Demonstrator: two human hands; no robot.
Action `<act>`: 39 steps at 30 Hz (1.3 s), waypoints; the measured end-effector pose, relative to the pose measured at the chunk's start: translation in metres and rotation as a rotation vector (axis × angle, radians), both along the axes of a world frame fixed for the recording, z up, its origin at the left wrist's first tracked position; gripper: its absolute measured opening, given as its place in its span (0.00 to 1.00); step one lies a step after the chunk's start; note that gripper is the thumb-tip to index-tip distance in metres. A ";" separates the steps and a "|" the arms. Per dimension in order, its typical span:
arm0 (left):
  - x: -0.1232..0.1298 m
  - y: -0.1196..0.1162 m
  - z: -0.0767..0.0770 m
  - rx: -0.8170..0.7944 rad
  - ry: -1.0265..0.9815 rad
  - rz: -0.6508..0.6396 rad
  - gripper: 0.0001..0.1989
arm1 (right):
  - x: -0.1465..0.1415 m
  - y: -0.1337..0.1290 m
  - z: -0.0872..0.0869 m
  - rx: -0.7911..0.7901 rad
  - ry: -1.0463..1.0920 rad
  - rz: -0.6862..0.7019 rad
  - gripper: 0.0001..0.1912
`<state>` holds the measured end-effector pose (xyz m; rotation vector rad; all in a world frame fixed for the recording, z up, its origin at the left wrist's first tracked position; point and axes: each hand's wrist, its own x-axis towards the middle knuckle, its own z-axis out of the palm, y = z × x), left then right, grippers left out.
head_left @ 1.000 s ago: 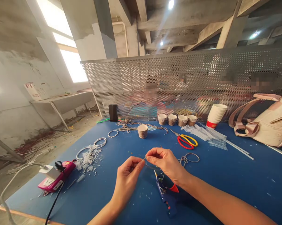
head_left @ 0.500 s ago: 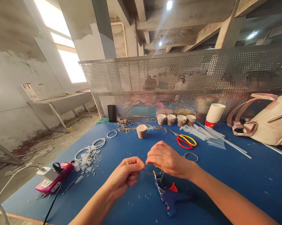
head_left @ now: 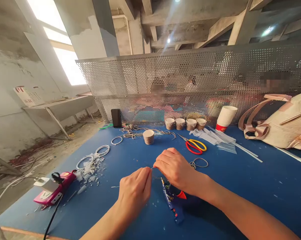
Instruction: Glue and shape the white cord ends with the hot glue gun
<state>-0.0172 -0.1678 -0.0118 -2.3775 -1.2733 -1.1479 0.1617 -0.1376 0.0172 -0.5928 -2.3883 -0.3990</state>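
Observation:
My left hand point(head_left: 135, 186) is closed in a pinch with its back turned up. Close beside it on the right, my right hand point(head_left: 176, 170) is pinched shut too. A thin piece of cord point(head_left: 152, 168) spans the small gap between the fingertips; its ends are hidden by the hands. Below my right hand a blue glue gun point(head_left: 169, 200) with a red-orange trigger lies on the table. A looped cord point(head_left: 200, 162) rests beyond my right wrist. Farther back stands a small cup point(head_left: 148, 137) with a brown speckled wrap.
Red-and-yellow scissors point(head_left: 195, 146), clear strips point(head_left: 215, 138), several wrapped cups point(head_left: 180, 124), stacked paper cups point(head_left: 226, 118) and a bag point(head_left: 285, 123) sit right. On the left are white rings point(head_left: 102, 150), plastic scraps point(head_left: 94, 170) and a pink power strip point(head_left: 54, 190). A perforated screen point(head_left: 140, 76) stands behind.
My left hand has rolled over so its back faces up, its curled fingers now hidden. My right hand stays pinched close by. The whole view has shifted slightly.

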 end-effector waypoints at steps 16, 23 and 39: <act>0.024 0.011 0.003 -0.828 -1.257 -0.208 0.14 | -0.027 0.006 -0.030 -0.741 1.001 0.001 0.05; 0.018 0.017 0.004 -1.061 -1.444 -0.350 0.16 | -0.031 0.016 -0.037 -1.347 1.234 0.200 0.09; -0.001 0.028 0.023 -1.380 -1.119 -0.273 0.13 | 0.008 0.025 -0.006 -0.380 0.263 0.225 0.08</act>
